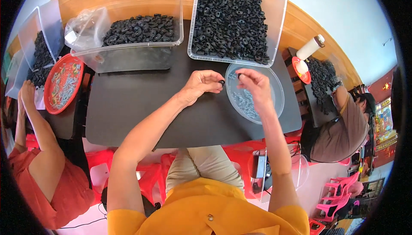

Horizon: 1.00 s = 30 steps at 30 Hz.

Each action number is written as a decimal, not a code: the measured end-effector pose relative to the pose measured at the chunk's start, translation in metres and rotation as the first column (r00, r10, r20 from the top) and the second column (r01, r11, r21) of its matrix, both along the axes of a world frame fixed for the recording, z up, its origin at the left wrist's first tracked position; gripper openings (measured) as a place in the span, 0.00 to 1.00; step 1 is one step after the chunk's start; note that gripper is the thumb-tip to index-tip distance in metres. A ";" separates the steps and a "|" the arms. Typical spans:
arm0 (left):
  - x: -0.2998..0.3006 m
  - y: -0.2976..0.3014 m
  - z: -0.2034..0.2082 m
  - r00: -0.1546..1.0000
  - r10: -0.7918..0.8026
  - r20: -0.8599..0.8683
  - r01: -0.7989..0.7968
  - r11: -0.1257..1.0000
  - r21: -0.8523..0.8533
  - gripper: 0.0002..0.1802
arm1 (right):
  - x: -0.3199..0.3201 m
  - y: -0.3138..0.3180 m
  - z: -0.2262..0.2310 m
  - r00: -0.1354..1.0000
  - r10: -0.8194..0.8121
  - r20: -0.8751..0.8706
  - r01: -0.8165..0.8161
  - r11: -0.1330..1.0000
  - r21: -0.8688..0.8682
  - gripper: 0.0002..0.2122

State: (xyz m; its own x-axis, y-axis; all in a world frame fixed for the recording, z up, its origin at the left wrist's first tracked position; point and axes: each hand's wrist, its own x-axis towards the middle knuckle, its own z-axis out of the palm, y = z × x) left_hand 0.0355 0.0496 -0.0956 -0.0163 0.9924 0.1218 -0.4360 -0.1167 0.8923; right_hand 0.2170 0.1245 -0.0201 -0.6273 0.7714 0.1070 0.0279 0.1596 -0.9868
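My left hand (202, 85) is above the dark table, its thumb and fingers pinching a small black plastic part (222, 82). To its right, my right hand (256, 85) hovers over a round translucent bowl (280, 102), fingertips closed on another small black piece (239, 76). The exact kind of either piece is too small to tell. Inside the bowl lie many small silvery pieces (245, 104). The two hands are a short gap apart.
A clear bin (281, 25) heaped with black parts stands behind the bowl. Another clear bin (128, 59) of black parts and a plastic bag (88, 29) is at the back left. Co-workers sit left (47, 183) and right (343, 128); a red tray (50, 102) lies left.
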 end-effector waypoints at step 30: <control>0.003 0.000 -0.005 0.989 0.072 -0.128 -0.067 0.997 0.048 0.09 | -0.027 -0.023 -0.016 0.925 -0.225 0.306 0.076 0.899 0.432 0.04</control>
State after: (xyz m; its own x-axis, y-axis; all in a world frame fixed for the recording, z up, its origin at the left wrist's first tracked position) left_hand 0.0388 0.0496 -0.1001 -0.0663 0.9831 0.1708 -0.3066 -0.1830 0.9341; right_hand 0.1905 0.1016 -0.0364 -0.5618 0.7941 0.2319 0.4056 0.5088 -0.7594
